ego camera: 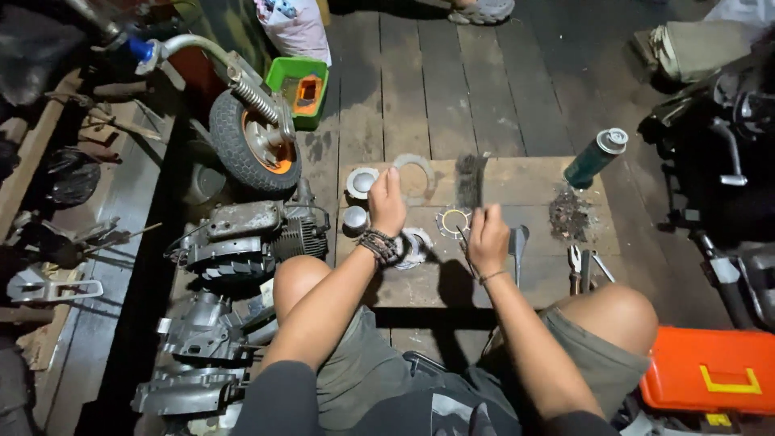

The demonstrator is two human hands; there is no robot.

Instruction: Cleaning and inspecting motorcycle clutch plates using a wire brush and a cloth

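Head view: left hand [387,206], beaded bracelets at the wrist, rests flat with fingers extended on a grey flat ring part [416,173], gripping nothing; right hand [487,238] closed around the handle of a dark wire brush [470,182], bristle head raised over the wooden board [525,186]; small yellow-rimmed ring [453,220] lies between the hands; round metal cup [361,182] beside the left hand; green spray can [596,157], debris pile [569,214], pliers [575,265] to the right; orange toolbox [710,370] near the knee; small wheel [254,141] at left.
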